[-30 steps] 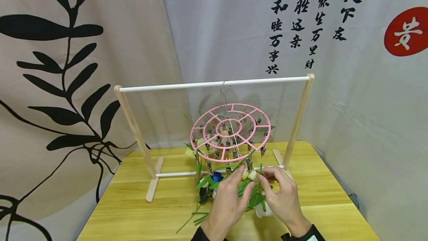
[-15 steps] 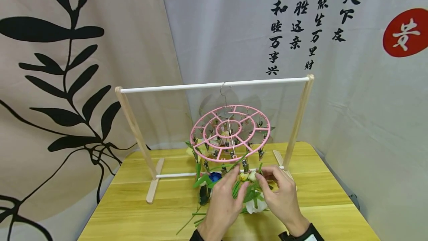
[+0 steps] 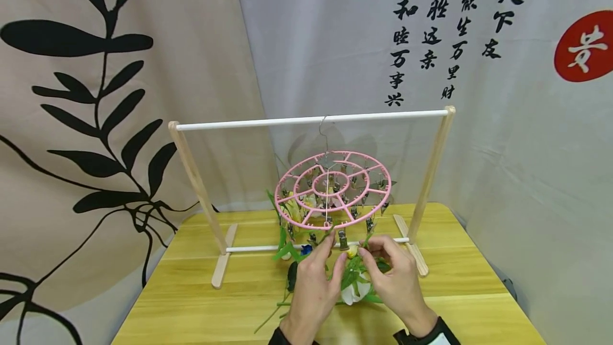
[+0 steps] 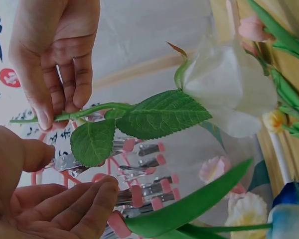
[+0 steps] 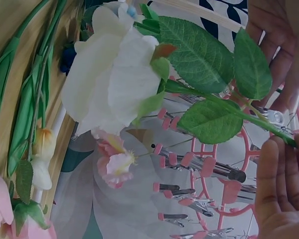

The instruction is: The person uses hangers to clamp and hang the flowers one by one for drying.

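Note:
My right hand [image 3: 395, 281] pinches the green stem of a white artificial rose [image 3: 355, 290] between thumb and fingers. The rose hangs bloom down, its leaves [image 4: 162, 114] spreading below the fingertips. To its left, my left hand [image 3: 313, 284] has thumb and fingers spread apart, close around a metal clip [image 3: 342, 239] at the front of the pink round clip hanger [image 3: 335, 222]. In the left wrist view, the thumb tip is right at a silver clip [image 4: 65, 162]. Several flowers, such as a pink and yellow one [image 5: 114, 159], hang from the hanger's other clips.
The hanger hooks onto the white top rod [image 3: 263, 121] of a wooden stand. A lower rod [image 3: 254, 249] crosses behind the hands. On the wooden table [image 3: 182, 302] lie more artificial flowers, including pink tulips [image 4: 254, 29] with green stems.
The hanger has turned a little, its front clips shifting left. Both hands have moved slightly left with the white rose, which still hangs from the right hand.

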The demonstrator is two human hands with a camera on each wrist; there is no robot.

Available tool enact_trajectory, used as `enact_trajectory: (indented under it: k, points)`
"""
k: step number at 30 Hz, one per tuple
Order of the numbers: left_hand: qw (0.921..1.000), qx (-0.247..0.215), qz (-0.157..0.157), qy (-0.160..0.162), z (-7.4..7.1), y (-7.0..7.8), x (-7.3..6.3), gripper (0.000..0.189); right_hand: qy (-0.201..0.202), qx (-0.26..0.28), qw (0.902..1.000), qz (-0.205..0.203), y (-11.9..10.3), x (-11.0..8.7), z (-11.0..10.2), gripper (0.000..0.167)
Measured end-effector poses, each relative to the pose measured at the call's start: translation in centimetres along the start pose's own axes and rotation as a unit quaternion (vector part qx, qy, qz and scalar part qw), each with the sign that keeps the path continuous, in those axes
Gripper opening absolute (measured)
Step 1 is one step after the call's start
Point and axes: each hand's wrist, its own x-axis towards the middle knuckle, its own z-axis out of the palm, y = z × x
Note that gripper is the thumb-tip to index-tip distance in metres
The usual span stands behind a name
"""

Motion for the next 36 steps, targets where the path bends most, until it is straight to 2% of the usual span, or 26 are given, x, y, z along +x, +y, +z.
enact_trajectory:
  k: [8, 18, 28, 36]
  points:
    - [1.0, 0.006, -0.002, -0.002, -0.3, 0.2, 0.8, 0.047, 0.0, 0.002, 0.9999, -0.011, -0.2, 0.3, 0.4, 0.03]
    - [0.9988, 0.005, -0.028, 0.04, -0.3, 0.2, 1.8, 0.028, -0.012, 0.0, 0.9999, -0.012, -0.4, 0.6, 0.8, 0.031]
    - [0.9966, -0.049, -0.065, 0.015, -1.2, -0.3, 1.9, 0.02, -0.024, 0.0, 0.9997, -0.001, -0.9, 0.9, 1.2, 0.029]
    - [0.9954, -0.042, -0.063, 0.059, -1.4, -0.8, 1.9, 0.011, -0.013, 0.014, 0.9998, -0.004, -1.4, 1.0, 2.0, 0.028]
